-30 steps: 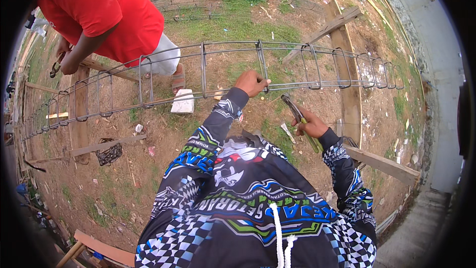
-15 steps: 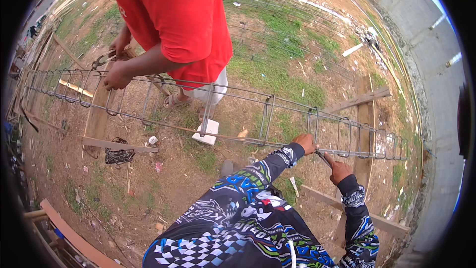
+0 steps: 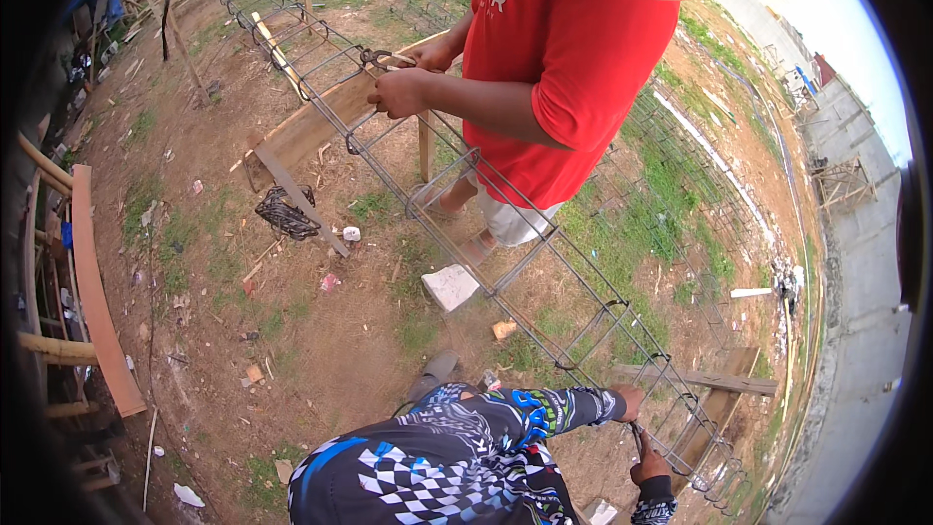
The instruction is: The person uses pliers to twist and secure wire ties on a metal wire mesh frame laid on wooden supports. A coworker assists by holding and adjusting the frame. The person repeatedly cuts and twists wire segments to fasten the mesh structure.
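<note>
My left hand is curled around a bar of the long rebar cage, which runs away from it up and to the left across the dirt. My right hand sits just below, fist closed on a thin hooked tool whose tip reaches up to the cage beside my left hand. Farther along the cage, a person in a red shirt grips it with both hands.

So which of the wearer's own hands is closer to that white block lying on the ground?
The left hand. It grips the rebar cage, down-right of the white block. The right hand sits lower and farther away, holding a thin dark tool by the cage.
</note>
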### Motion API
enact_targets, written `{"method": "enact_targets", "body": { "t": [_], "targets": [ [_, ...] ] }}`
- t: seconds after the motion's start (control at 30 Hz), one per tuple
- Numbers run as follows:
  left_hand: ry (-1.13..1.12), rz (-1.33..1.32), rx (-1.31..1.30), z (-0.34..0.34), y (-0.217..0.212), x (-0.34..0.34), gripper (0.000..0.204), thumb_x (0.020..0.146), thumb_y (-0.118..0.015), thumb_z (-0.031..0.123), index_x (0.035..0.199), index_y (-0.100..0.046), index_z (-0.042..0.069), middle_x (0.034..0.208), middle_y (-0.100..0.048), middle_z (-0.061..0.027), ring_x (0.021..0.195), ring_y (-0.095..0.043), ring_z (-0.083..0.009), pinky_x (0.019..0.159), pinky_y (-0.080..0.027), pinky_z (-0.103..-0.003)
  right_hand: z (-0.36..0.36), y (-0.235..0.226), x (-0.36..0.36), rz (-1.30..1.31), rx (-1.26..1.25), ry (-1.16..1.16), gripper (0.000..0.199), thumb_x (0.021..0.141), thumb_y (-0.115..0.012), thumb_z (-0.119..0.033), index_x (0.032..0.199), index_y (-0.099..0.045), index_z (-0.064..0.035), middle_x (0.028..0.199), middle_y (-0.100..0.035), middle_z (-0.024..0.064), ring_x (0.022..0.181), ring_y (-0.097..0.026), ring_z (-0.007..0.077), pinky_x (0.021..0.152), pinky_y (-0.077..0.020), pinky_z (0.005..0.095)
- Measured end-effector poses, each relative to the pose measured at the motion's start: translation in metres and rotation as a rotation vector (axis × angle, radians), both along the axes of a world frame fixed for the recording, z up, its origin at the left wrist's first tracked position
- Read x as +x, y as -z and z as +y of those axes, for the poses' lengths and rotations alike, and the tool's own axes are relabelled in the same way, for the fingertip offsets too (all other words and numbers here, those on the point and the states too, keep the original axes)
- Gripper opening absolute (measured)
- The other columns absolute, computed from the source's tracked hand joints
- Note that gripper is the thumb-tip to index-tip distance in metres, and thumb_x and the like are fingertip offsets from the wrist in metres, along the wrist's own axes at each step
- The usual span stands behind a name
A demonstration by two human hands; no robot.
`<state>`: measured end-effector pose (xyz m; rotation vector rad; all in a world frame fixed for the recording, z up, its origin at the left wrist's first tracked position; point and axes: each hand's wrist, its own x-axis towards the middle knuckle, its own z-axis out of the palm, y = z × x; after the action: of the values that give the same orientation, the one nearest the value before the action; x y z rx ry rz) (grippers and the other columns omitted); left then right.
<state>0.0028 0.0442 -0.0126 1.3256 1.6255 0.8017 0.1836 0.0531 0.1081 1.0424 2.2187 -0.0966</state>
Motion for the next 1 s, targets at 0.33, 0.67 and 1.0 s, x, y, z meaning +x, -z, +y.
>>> {"method": "enact_targets", "body": {
  "t": [0.33, 0.67, 1.0],
  "targets": [
    [0.001, -0.017, 0.006, -0.002, -0.001, 0.0, 0.031, 0.073, -0.069, 0.02, 0.096, -0.069, -0.002, 0.105, -0.069, -0.0208, 0.103, -0.065, -0.0362, 0.088, -0.052, -0.046, -0.031, -0.001, -0.024, -0.093, 0.069, 0.04, 0.069, 0.082, -0.053, -0.01, 0.147, -0.034, -0.0207, 0.121, -0.057, 0.0298, 0.108, -0.059, 0.0449, 0.089, -0.049, 0.0527],
    [0.049, -0.067, 0.019, 0.002, -0.004, -0.005, 0.04, 0.073, -0.069, 0.019, 0.108, -0.063, 0.001, 0.111, -0.066, -0.019, 0.111, -0.061, -0.0354, 0.092, -0.049, -0.047, -0.02, 0.002, -0.016, -0.083, 0.026, 0.006, 0.034, 0.092, -0.052, -0.023, 0.123, -0.044, -0.0122, 0.107, -0.062, 0.0279, 0.101, -0.061, 0.0454, 0.084, -0.0481, 0.0554],
    [0.07, -0.017, 0.075, 0.003, 0.005, 0.011, 0.03, 0.076, -0.065, 0.021, 0.099, -0.067, 0.001, 0.101, -0.068, -0.0206, 0.099, -0.065, -0.0395, 0.083, -0.053, -0.049, 0.002, 0.007, 0.013, 0.033, 0.114, 0.028, 0.028, 0.087, -0.06, -0.028, 0.107, -0.062, -0.0085, 0.094, -0.065, 0.0294, 0.09, -0.063, 0.0462, 0.074, -0.0508, 0.0538]
  ]
}}
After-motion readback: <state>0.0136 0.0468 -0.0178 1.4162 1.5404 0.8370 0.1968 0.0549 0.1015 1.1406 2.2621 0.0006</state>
